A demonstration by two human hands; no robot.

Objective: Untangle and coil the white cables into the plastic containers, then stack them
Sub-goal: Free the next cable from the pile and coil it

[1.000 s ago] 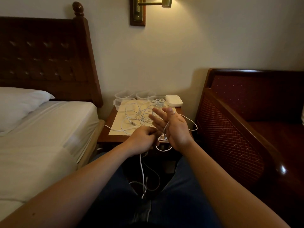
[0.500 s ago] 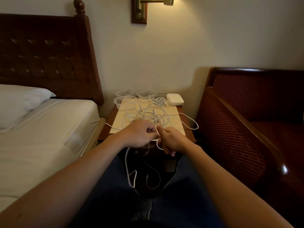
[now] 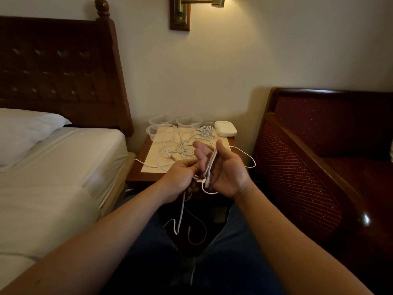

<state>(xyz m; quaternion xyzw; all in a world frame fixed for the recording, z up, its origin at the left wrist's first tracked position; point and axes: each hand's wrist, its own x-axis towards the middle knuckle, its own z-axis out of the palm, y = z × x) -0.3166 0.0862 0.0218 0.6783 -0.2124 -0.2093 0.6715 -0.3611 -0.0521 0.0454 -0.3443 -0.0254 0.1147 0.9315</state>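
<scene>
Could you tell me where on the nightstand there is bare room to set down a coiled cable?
Bare room: the mat's near-left corner, between the cable tangle and the nightstand's wood edge, plus that wood strip. Crowded: the mat's middle under the tangle, and the back edge, lined by plastic containers and a white box.

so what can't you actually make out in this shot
Head view only:
- Left hand: its own knuckles hide the fingertips and what they pinch.
- Tangled white cables on the wooden nightstand: too thin and overlapping to count.
- Clear plastic containers: dim, contents unclear.
- Right hand: the palm is turned away, cable wraps uncountable.
</scene>
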